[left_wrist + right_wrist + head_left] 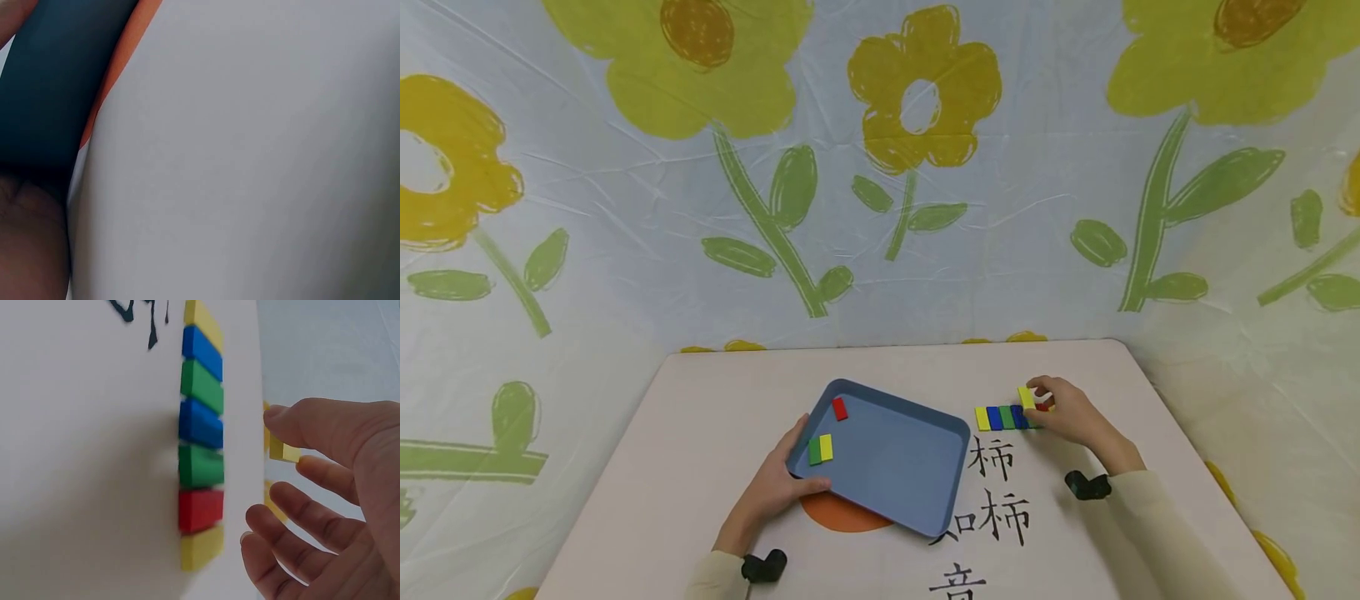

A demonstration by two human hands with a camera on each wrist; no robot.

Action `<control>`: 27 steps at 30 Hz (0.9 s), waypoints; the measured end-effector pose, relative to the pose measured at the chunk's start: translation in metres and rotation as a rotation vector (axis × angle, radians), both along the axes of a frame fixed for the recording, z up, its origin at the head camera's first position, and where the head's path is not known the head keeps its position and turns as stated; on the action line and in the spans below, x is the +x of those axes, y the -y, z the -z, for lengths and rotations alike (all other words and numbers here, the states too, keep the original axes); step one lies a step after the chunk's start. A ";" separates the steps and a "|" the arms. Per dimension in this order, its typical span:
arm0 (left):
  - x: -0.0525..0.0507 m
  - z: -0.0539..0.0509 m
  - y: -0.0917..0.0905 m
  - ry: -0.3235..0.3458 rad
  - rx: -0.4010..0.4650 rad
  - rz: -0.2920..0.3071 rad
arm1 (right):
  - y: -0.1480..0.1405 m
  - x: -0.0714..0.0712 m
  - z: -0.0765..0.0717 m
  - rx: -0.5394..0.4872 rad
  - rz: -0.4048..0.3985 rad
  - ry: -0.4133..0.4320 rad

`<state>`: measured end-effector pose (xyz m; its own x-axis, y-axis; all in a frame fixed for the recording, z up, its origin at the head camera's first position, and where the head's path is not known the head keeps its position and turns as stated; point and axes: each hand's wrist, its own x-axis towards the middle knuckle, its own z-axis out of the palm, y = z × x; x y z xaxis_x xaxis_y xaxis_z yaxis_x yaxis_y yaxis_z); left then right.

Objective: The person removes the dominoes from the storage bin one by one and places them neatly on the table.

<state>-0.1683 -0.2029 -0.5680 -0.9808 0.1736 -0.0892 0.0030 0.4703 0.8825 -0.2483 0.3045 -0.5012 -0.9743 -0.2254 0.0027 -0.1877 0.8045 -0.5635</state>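
My left hand point(775, 479) grips the left end of a blue-grey tray point(891, 458), its thumb over the near rim and its fingers along the left side. Inside the tray lie a red block point(840, 408), a green block point(815, 452) and a yellow block point(827, 447), the last two side by side. My right hand point(1075, 414) pinches another yellow block point(284, 450) between thumb and index finger, raised above the table. Below it runs a row of several coloured blocks, including a blue block point(202, 353), a green block point(202, 386) and a red block point(200, 509).
The pale table mat point(647, 500) bears black characters point(1006, 517) and an orange shape point(844, 512) partly under the tray. A flower-printed curtain point(880, 283) stands behind and at both sides. Black wrist devices point(765, 567) sit by both sleeves.
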 end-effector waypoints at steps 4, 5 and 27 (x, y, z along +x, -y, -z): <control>0.000 0.000 0.000 0.002 -0.006 -0.011 | -0.015 0.001 0.004 0.009 0.033 0.026; 0.000 0.000 0.000 0.002 -0.005 -0.013 | -0.018 0.001 0.005 0.011 0.041 0.033; -0.001 0.000 -0.001 0.004 0.008 -0.006 | -0.072 0.003 0.028 0.056 0.089 0.128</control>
<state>-0.1692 -0.2019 -0.5682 -0.9814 0.1688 -0.0918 -0.0032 0.4631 0.8863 -0.2451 0.3768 -0.5288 -0.9820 -0.1345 -0.1328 -0.0438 0.8454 -0.5323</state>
